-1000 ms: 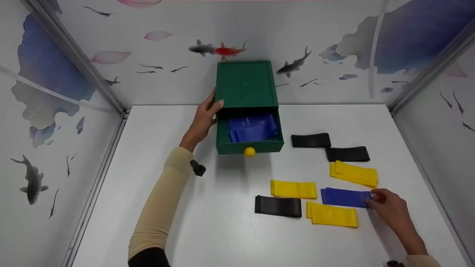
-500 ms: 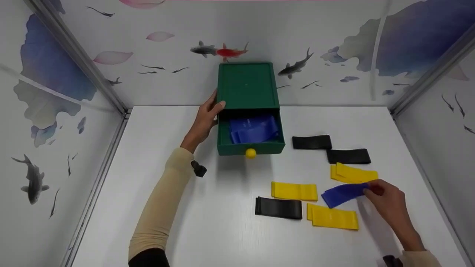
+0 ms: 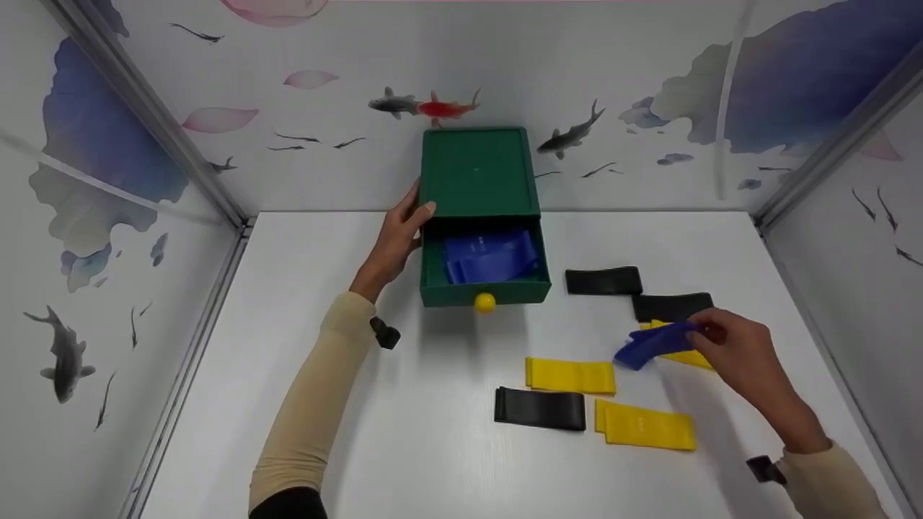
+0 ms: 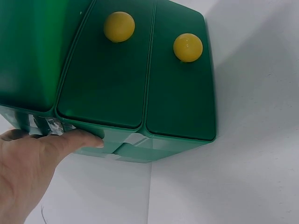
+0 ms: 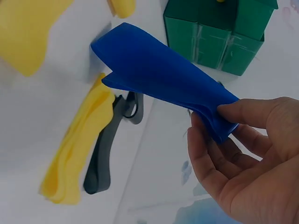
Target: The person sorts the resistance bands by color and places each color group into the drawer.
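Observation:
My right hand (image 3: 743, 357) pinches one end of a folded blue resistance band (image 3: 652, 346) between thumb and fingers. In the right wrist view the band (image 5: 159, 65) slants away from the fingertips, its far end loose and spread. The head view has it overlapping a yellow band (image 3: 696, 357) and close to a black one. My left hand (image 3: 393, 241) rests against the left side of a green drawer cabinet (image 3: 479, 173), thumb straight along it; its other fingers are mostly hidden. The top drawer (image 3: 447, 297) is pulled out, with blue bands (image 3: 490, 256) inside.
Two black bands (image 3: 603, 281) lie right of the cabinet. Nearer the front are a yellow band (image 3: 570, 375), a black band (image 3: 539, 409) and another yellow band (image 3: 644, 425). Lower drawers with yellow knobs (image 4: 188, 47) are closed. Printed walls enclose the white table (image 3: 404, 447).
My right hand has lifted the blue band off the table and carried it up and slightly left in the head view. The left hand keeps its place on the cabinet.

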### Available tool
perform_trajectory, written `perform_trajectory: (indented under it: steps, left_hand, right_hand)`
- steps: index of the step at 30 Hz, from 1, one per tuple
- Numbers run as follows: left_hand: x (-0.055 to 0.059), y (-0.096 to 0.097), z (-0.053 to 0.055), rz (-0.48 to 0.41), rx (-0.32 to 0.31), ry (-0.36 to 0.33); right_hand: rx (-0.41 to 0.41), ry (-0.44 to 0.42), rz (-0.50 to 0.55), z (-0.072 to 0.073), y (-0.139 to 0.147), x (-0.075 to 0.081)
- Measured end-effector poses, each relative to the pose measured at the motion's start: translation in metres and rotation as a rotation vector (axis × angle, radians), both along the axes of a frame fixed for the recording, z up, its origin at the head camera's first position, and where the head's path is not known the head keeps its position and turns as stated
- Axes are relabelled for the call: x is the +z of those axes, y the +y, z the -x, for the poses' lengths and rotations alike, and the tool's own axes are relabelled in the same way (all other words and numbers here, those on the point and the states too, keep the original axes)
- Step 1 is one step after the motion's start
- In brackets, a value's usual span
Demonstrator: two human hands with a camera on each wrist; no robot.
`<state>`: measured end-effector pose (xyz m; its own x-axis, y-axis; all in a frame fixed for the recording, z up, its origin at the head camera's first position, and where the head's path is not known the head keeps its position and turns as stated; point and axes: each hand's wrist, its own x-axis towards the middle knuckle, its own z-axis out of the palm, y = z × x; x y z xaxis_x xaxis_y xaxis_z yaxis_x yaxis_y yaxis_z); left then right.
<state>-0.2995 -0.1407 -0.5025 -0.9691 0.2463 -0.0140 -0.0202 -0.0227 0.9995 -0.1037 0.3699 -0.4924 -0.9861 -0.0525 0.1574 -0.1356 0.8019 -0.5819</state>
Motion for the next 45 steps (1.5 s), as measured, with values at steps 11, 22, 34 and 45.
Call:
perform_trajectory:
  steps: [11, 22, 34, 45]
  left_hand:
    - [-0.001, 0.000, 0.000, -0.007, 0.001, 0.006]
    - [-0.001, -0.001, 0.000, -0.007, 0.003, -0.004]
    - [-0.001, 0.000, 0.001, -0.007, -0.003, 0.007]
    - [0.000, 0.001, 0.001, -0.011, 0.001, 0.000]
  right_hand:
    - [0.127, 0.112, -0.017, 0.041, -0.027, 0.046]
    - [0.176, 0.217, -0.015, 0.076, -0.055, 0.092]
    - [0.172, 0.212, 0.114, 0.103, -0.094, 0.130]
    - [0.260, 0.272, 0.168, 0.113, -0.144, 0.162]
